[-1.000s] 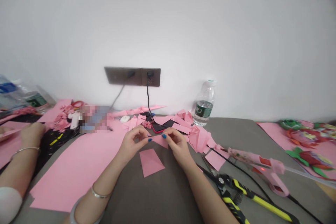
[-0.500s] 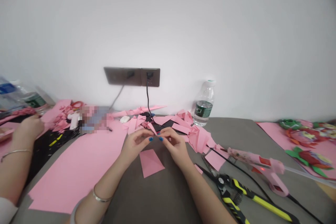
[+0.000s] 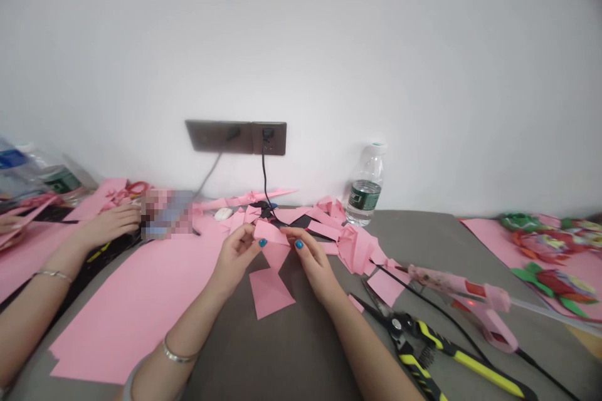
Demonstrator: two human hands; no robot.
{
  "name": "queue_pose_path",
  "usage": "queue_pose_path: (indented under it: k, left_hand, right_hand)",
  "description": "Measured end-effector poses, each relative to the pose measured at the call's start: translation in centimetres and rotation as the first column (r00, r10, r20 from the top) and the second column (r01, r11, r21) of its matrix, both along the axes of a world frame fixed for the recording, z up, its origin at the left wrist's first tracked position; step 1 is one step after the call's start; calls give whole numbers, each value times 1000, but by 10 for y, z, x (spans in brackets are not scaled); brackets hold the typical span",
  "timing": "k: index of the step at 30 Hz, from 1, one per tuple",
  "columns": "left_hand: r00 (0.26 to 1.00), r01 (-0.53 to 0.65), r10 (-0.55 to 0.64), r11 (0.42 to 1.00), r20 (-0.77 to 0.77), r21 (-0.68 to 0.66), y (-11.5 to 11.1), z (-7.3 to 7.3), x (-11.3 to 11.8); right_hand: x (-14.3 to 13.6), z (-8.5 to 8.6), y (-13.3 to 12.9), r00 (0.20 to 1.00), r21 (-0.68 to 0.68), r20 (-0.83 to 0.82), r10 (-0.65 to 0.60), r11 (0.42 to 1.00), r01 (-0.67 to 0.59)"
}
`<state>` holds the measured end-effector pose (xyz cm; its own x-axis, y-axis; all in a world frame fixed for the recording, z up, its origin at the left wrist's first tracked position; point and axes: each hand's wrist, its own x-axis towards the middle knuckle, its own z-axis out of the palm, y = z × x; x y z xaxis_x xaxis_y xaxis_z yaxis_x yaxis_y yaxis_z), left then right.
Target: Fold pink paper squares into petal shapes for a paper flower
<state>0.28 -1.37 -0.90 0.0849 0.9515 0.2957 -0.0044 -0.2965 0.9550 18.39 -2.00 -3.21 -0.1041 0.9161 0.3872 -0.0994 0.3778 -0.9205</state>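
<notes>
Pink paper piece (image 3: 273, 252) is at ctr of frame, lower tip overlapping paper square (image 3: 271, 294) in view; can't tell if they touch. L hand (image 3: 237, 258) has it clamped btwn thumb & fingers. R hand (image 3: 315, 263) is at its R edge; can't tell if thumb & fingers are closed on it. Shears (image 3: 396, 326) w/ blk/yel handles lie lower R, pink glue gun (image 3: 486, 307) nearby. Water btl (image 3: 365, 191) stands by wall (image 3: 423, 75). Pink sheets (image 3: 141, 310) lie lower L, co-worker's hand (image 3: 111, 224) just above.

Pink paper (image 3: 275, 253), blue fingernails (image 3: 262, 242), black-and-yellow shears (image 3: 396, 325)
</notes>
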Motion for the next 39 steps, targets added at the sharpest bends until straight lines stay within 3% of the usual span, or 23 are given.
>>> queue_pose_path:
  k: [7,10,14,17,22,27,31,35,37,39]
  left_hand:
    - [997,73,-72,995,22,-66,-3,-7,4]
    - [983,59,-50,997,-177,44,-7,-9,7]
    - [860,83,-5,988,-510,130,-13,-11,9]
    - [822,51,44,987,-568,151,-13,-13,8]
    - [866,77,24,981,-500,181,-9,-11,5]
    - [938,-84,89,996,-336,28,-4,-4,3]
    - [967,66,-93,991,-238,-118,-4,0,4]
    - [939,279,-314,935,-143,-218,-8,2,7]
    - [930,313,-344,925,-129,-215,-8,1,6]
    - [946,275,-299,945,-128,-178,-6,0,5]
  right_hand:
    - [-4,-1,-1,995,-176,-80,64,981,-78]
    - [-6,-2,-1,994,-193,-111,21,980,-42]
    - [-7,-2,-1,992,-209,-123,19,977,-45]
    - [-7,-2,-1,985,-213,-159,67,972,-101]
    - [-6,-2,-1,978,-211,-209,20,975,-65]
    - [-4,-6,3,964,-234,-265,-39,972,-25]
    - [-3,-11,8,905,-212,-373,-205,968,132]
    - [0,-13,10,869,-271,-428,-250,952,141]
    - [2,-13,10,856,-302,-453,-249,946,116]
    - [2,-12,10,862,-304,-449,-237,947,102]
